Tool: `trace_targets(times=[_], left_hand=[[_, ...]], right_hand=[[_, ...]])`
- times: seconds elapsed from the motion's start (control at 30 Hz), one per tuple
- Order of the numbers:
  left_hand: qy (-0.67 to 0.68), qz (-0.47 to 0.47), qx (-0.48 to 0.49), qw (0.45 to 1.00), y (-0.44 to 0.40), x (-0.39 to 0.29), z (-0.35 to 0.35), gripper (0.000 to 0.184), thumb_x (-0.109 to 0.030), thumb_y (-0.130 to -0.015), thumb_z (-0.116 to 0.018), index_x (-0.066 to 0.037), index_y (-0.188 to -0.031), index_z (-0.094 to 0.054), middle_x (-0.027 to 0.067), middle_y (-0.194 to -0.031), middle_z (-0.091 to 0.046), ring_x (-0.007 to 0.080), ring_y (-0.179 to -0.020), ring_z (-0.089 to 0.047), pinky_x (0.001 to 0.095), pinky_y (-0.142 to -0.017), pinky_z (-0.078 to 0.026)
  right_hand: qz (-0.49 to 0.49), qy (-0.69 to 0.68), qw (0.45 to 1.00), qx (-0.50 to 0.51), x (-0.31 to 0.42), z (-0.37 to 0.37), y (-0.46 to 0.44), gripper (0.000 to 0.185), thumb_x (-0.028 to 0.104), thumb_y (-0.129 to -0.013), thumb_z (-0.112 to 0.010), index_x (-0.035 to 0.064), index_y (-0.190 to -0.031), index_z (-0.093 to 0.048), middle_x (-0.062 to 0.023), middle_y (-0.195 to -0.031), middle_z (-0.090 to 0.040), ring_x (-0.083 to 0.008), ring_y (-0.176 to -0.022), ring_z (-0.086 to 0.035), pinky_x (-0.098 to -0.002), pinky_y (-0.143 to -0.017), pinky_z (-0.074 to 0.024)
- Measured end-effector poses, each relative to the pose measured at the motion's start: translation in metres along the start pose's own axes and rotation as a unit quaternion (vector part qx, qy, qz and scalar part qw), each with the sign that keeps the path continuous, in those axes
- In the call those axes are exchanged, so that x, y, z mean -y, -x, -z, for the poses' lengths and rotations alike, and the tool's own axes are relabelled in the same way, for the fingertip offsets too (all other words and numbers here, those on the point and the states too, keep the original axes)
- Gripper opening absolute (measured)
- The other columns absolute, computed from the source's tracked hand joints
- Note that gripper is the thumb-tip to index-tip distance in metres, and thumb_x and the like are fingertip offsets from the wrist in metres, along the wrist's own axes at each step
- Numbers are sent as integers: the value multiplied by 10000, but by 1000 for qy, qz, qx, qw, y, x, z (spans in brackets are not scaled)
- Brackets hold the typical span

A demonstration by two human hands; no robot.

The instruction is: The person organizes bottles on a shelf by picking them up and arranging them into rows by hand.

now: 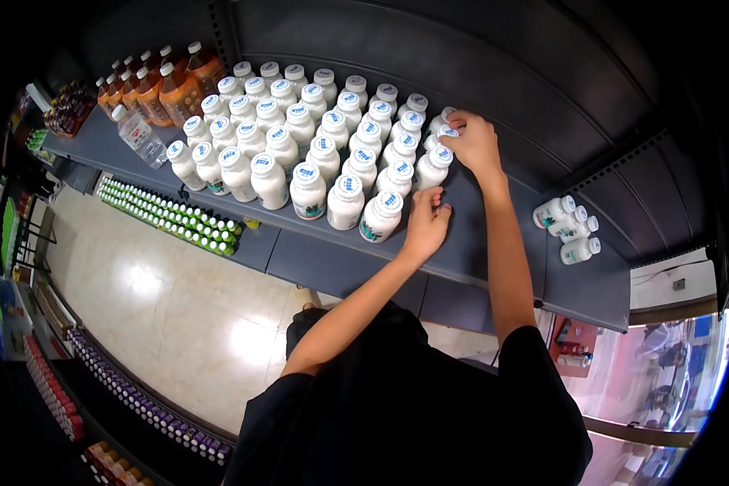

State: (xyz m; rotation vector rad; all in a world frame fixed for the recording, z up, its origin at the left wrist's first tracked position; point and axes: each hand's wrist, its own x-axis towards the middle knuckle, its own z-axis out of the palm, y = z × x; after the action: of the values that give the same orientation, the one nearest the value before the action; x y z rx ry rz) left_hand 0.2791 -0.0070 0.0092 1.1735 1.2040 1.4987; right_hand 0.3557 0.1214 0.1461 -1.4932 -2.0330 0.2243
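Observation:
Rows of white bottles with white caps and blue print [347, 202] stand upright on the dark grey shelf [486, 259]. At the right end of these rows, my right hand [474, 146] reaches to the back, its fingers closed at the cap of a white bottle [447, 131]. Part of that bottle is hidden by my fingers and the bottle in front. My left hand [426, 225] is near the shelf's front, beside the front bottle of the right row [381, 217]. Its fingers are slightly curled and apart, with nothing seen in them.
Several white bottles lie on their sides [565, 219] at the shelf's right. Orange drink bottles [180, 95] and a clear bottle [142, 138] stand at the left. Green-labelled bottles [166, 212] fill a lower shelf. A dark panel [429, 49] backs the shelf.

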Motion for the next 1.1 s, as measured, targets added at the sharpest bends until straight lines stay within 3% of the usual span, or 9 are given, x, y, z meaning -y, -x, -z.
trace_targets(times=[0.17, 0.27, 0.47, 0.6, 0.7, 0.8, 1.0, 1.07, 1.1], left_hand=[[25, 12, 19, 999, -3, 0, 0, 396, -6, -938, -633, 24, -1330, -583, 149, -1209, -542, 215, -1074, -647, 330, -962, -524], [47, 2, 12, 999, -7, 10, -2, 376, -49, -929, -682, 7, -1291, -593, 150, -1161, -554, 238, -1031, -616, 336, -924, -532], [16, -29, -2, 999, -4, 6, -5, 346, -42, -934, -676, 8, -1268, -603, 148, -1153, -565, 243, -1025, -621, 339, -914, -536], [-3, -15, 48, 999, 3, 3, -6, 298, -1, -946, -620, 35, -1242, -618, 140, -1166, -602, 205, -1033, -665, 308, -945, -527], [16, -5, 77, 997, 9, 4, -18, 240, -6, -952, -608, 44, -1184, -641, 123, -1109, -646, 184, -1015, -667, 296, -917, -530], [39, -13, 100, 994, 17, 5, -39, 199, -41, -962, -611, 30, -1139, -666, 151, -1087, -636, 239, -999, -682, 321, -883, -548], [38, -25, 165, 985, 18, -8, -94, 215, -37, -954, -619, 29, -1147, -684, 147, -1063, -639, 241, -963, -682, 318, -877, -551], [-26, -44, 212, 976, 9, -13, -116, 274, -4, -946, -599, 65, -1203, -666, 148, -1175, -637, 203, -1040, -684, 310, -940, -533], [-26, -61, 236, 970, 4, -16, -128, 285, -24, -947, -620, 47, -1213, -689, 163, -1238, -635, 235, -1069, -683, 320, -962, -535]], right_hand=[[-10, -8, 1000, -14, -5, -6, 1, 476, 211, -703, -874, 43, -1134, -764, -120, -1008, -766, -227, -915, -745, -350, -844, -578], [-14, -31, 999, -21, -5, -6, 3, 470, 215, -692, -865, 55, -1123, -768, -150, -1037, -776, -316, -958, -752, -397, -871, -580], [-6, -75, 995, -69, -8, -16, 11, 445, 217, -716, -879, 36, -1106, -765, -147, -1021, -768, -289, -928, -752, -391, -838, -584], [-2, -137, 985, -102, -13, -14, 21, 420, 214, -780, -868, 25, -1137, -751, -137, -1076, -756, -243, -1000, -735, -360, -852, -580], [28, -79, 989, -122, -21, -3, 40, 381, 211, -814, -852, 37, -1134, -744, -126, -1118, -739, -255, -1030, -722, -368, -851, -575], [39, -39, 990, -132, -35, 11, 61, 316, 183, -836, -833, 55, -1109, -743, -112, -1133, -728, -293, -1038, -715, -374, -863, -566], [-34, 11, 986, -162, -91, 66, 93, 311, 132, -812, -821, 61, -1105, -745, -124, -1144, -726, -324, -1086, -701, -413, -895, -560], [-49, 74, 981, -171, -125, 94, 98, 318, 143, -807, -811, 118, -1118, -744, -89, -1159, -716, -341, -1145, -658, -452, -942, -547], [-63, 115, 975, -179, -135, 110, 103, 329, 138, -804, -812, 115, -1126, -744, -96, -1174, -713, -344, -1160, -649, -447, -950, -543]])
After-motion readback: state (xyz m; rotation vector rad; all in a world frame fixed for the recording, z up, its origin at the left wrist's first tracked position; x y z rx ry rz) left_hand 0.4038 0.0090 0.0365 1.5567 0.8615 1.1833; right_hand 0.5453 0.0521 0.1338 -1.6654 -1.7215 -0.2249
